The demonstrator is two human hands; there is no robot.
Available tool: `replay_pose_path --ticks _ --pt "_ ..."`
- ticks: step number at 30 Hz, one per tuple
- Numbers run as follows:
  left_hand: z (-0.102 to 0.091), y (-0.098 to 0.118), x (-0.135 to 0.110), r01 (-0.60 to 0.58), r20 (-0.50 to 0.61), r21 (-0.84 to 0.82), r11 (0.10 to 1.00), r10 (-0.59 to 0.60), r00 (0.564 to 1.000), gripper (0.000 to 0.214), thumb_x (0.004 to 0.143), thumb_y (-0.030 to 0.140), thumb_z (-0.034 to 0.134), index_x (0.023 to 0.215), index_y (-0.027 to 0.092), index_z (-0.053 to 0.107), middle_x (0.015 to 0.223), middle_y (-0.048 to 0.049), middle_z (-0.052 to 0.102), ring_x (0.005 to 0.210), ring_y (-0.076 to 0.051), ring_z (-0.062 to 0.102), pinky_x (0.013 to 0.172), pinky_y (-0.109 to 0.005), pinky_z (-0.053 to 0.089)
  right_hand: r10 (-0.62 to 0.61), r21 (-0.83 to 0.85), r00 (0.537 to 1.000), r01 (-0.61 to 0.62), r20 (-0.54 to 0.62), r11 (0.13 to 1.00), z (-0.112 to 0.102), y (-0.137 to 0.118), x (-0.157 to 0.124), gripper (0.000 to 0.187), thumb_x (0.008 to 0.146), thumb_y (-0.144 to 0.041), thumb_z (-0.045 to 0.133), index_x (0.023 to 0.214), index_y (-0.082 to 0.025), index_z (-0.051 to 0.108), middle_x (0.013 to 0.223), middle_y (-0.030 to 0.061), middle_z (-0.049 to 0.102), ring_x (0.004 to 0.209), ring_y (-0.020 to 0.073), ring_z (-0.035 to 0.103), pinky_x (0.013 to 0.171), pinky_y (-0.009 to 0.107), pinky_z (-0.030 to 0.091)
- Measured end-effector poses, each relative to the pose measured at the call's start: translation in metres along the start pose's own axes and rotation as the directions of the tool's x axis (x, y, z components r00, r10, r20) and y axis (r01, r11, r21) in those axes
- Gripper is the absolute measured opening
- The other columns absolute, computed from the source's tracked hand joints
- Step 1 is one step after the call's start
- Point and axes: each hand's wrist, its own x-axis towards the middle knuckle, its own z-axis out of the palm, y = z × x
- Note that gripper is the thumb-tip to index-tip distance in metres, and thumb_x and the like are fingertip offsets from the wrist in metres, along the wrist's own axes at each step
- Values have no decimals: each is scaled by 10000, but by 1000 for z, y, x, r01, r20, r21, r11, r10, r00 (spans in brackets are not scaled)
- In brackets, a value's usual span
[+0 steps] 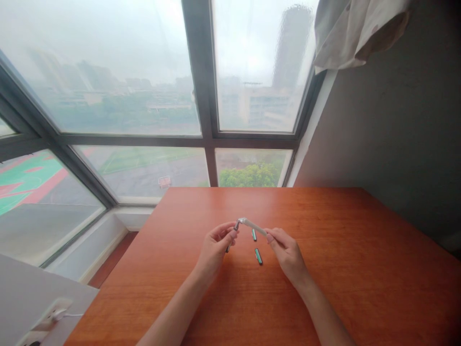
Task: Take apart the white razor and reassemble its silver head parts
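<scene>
My right hand (286,250) is closed around the lower end of a pale silver razor handle (254,226), which points left and slightly up. At its far end, the handle meets a slim dark, shiny piece (236,225). My left hand (219,245) pinches this piece between thumb and fingers. Its lower tip shows below the fingers and the rest is covered, so I cannot tell whether it is joined to the handle. Two razor cartridges with green strips lie on the table between my hands: one cartridge (258,256) nearer me, the other cartridge (254,235) just beneath the handle.
The reddish-brown wooden table (345,288) stretches out to both sides of my arms. Large windows (137,72) stand beyond its far edge. A grey wall (389,134) is on the right, with a pale cloth (353,33) hanging above. A white socket (54,315) sits low at the left.
</scene>
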Motion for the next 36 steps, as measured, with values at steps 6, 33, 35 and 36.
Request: replay_pose_path --ticks 6,33,35,36 --pt "0 0 0 -11 -2 17 1000 11 1000 304 678 309 773 948 182 720 761 -40 659 635 -117 543 572 -227 398 -14 -22 1000 15 16 1000 -1 -1 0 261 925 -356 473 984 -219 687 763 23 587 748 178 542 686 281 430" --pt "-3 0 1 -2 45 104 995 -3 999 332 704 348 750 991 187 716 809 -49 654 645 -114 518 599 -226 409 25 18 1000 -25 11 1000 0 -3 0 235 921 -332 487 965 -208 682 769 16 576 759 170 528 695 269 404" --pt "-3 0 1 1 42 100 995 -5 999 329 699 347 754 986 189 718 807 -46 653 648 -113 521 602 -226 412 27 25 1000 -28 12 999 0 -3 0 238 920 -337 486 966 -209 682 764 13 572 754 169 528 691 268 404" --pt "-3 0 2 3 42 97 995 -7 999 331 694 347 757 983 189 719 805 -47 655 650 -115 524 603 -228 413 30 28 999 -30 14 999 0 -3 0 239 919 -339 487 963 -209 682 758 11 568 748 167 526 686 266 404"
